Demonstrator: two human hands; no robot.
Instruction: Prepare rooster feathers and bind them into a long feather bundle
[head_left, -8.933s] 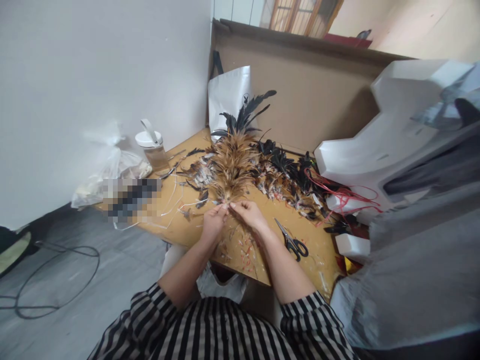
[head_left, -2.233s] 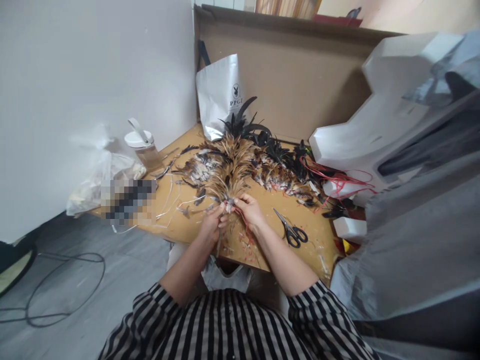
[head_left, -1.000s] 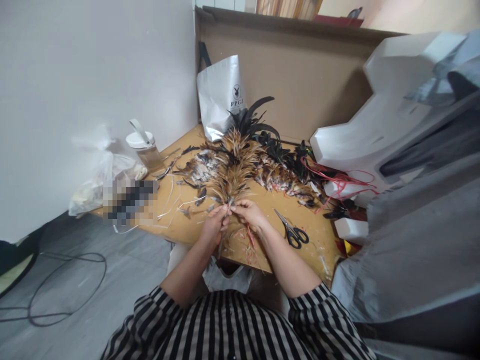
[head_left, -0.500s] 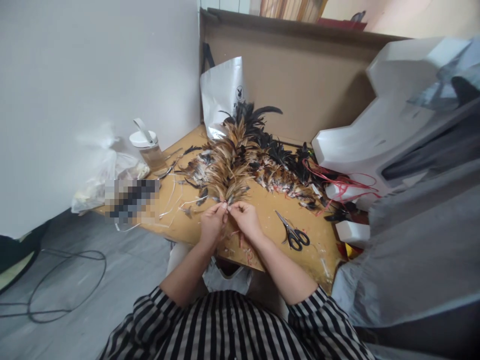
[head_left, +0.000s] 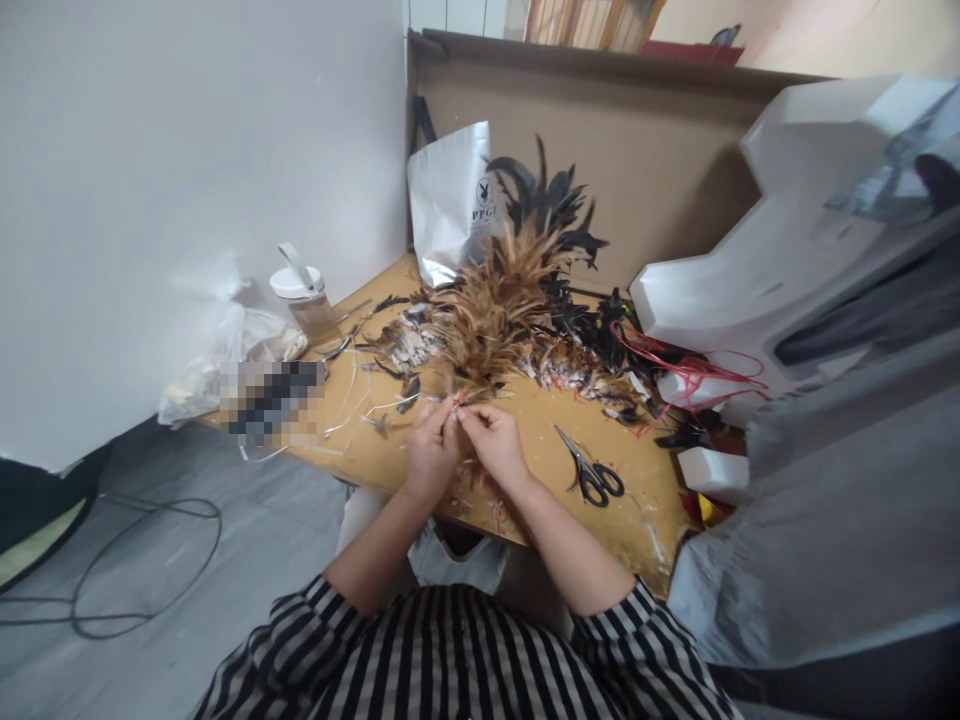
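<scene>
A long bundle of brown feathers with black tips point(head_left: 495, 310) rises from the wooden table point(head_left: 390, 440), its near end at my fingertips. My left hand point(head_left: 435, 440) pinches that end, where a bit of red shows. Close beside it, fingertips touching or almost touching, my right hand point(head_left: 491, 435) is also closed in a pinch at the same end. What exactly sits between the fingers is too small to make out. Loose feather clusters point(head_left: 577, 365) lie to the right of the bundle, and more feathers point(head_left: 412, 340) to its left.
Black-handled scissors point(head_left: 592, 475) lie right of my hands. Red cord point(head_left: 697, 375) tangles at the table's right, near a white machine point(head_left: 750, 240). Behind stands a silver pouch point(head_left: 450, 205). At left are a lidded cup point(head_left: 304, 300) and a plastic bag point(head_left: 225, 360).
The feather bundle has lifted and fanned out, its black tips now higher and further right. Both hands stay pinched together at its near end. The view has shifted slightly.
</scene>
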